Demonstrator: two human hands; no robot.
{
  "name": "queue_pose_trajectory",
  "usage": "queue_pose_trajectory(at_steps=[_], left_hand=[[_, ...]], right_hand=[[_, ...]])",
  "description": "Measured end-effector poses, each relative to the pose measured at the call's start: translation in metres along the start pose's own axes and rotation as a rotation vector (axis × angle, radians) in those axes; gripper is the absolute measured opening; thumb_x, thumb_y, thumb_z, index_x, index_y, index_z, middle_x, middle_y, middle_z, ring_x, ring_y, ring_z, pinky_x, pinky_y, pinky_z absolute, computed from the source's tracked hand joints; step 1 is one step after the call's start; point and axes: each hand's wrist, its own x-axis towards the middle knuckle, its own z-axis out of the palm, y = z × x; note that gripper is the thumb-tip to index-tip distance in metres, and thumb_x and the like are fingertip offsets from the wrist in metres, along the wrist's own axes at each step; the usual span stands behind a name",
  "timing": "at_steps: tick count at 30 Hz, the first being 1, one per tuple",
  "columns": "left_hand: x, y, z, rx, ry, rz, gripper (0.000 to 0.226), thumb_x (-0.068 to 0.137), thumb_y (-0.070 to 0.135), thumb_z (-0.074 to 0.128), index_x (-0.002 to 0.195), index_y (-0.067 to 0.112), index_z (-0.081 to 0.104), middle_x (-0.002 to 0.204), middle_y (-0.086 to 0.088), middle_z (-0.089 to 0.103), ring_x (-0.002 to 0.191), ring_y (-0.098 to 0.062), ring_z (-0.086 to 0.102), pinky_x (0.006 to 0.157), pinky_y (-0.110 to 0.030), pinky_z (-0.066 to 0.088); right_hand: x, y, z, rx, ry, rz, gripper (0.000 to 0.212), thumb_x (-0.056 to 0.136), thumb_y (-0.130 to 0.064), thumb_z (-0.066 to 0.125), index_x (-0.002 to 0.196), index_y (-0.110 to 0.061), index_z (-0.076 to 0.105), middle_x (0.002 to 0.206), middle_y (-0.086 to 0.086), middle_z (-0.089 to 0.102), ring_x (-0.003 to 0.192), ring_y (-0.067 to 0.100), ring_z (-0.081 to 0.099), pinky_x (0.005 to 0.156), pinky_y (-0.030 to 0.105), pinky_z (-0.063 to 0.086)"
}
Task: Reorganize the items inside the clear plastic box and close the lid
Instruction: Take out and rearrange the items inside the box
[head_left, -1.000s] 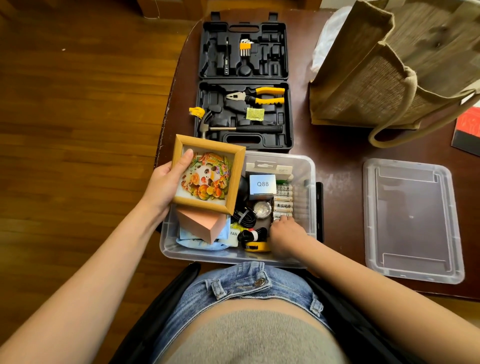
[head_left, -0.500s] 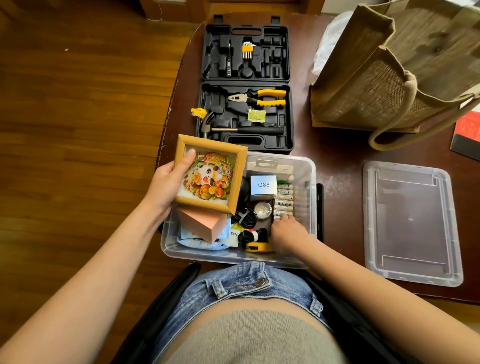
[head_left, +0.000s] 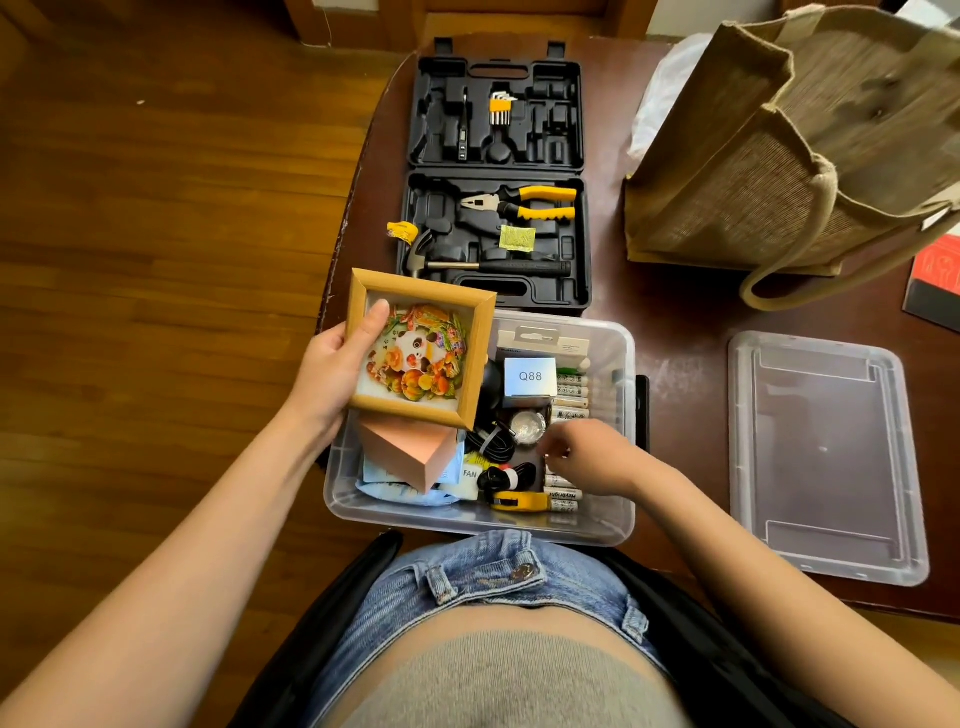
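meanwhile frame (head_left: 421, 349) held left, box (head_left: 621, 525) beneath

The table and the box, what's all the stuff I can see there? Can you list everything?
clear plastic box: one, see-through, table's near edge
lid: one, clear, off, right of box
picture frame: one, wooden, held over box's left side
pink box: one, inside, left
Q88 box: one, pale, inside
batteries: several, white, inside, right
black cables: a tangle, inside, middle
tool case: one, black, open, behind box
pliers: one, yellow-handled, in case
hammer: one, black-handled, in case
jute bag: one, tan, far right
left hand: grips frame
right hand: reaching among batteries, grip unclear
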Motion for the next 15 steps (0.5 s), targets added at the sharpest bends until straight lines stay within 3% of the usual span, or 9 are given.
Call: queue_pose_trajectory(at_steps=[4, 9, 12, 15], left_hand=[[-0.003, -0.001, 0.004, 0.032, -0.021, 0.016, 0.048, 0.066, 0.056, 0.066, 0.097, 0.019, 0.067, 0.094, -0.004, 0.075, 0.089, -0.020, 0.072, 0.071, -0.031, 0.058], [-0.006, -0.002, 0.010, 0.058, -0.083, 0.060, 0.045, 0.062, 0.051, 0.070, 0.094, 0.019, 0.067, 0.090, -0.002, 0.075, 0.086, -0.018, 0.072, 0.072, -0.030, 0.059], [-0.007, 0.000, 0.013, 0.104, -0.137, 0.100, 0.036, 0.065, 0.044, 0.071, 0.092, 0.021, 0.068, 0.090, 0.000, 0.075, 0.086, -0.016, 0.072, 0.072, -0.028, 0.059], [-0.011, 0.005, 0.018, 0.222, -0.194, 0.169, 0.021, 0.071, 0.036, 0.069, 0.086, 0.022, 0.068, 0.081, 0.010, 0.075, 0.078, -0.005, 0.071, 0.064, -0.017, 0.055]], right_hand=[[-0.003, 0.006, -0.013, 0.160, 0.094, -0.015, 0.024, 0.093, -0.011, 0.052, 0.112, -0.014, 0.065, 0.114, 0.002, 0.065, 0.102, 0.016, 0.059, 0.083, 0.023, 0.045], [-0.003, 0.006, -0.024, 0.192, 0.081, -0.039, 0.020, 0.092, -0.014, 0.056, 0.109, -0.015, 0.065, 0.108, 0.001, 0.066, 0.089, 0.010, 0.056, 0.081, 0.023, 0.045], [-0.007, 0.003, -0.033, 0.523, 0.052, -0.044, 0.020, 0.091, -0.003, 0.053, 0.106, -0.016, 0.060, 0.101, 0.004, 0.064, 0.083, 0.011, 0.060, 0.087, 0.031, 0.052], [-0.015, -0.002, -0.043, 0.879, -0.012, -0.130, 0.038, 0.089, 0.011, 0.049, 0.110, -0.020, 0.055, 0.105, 0.005, 0.061, 0.091, 0.014, 0.061, 0.083, 0.025, 0.053]])
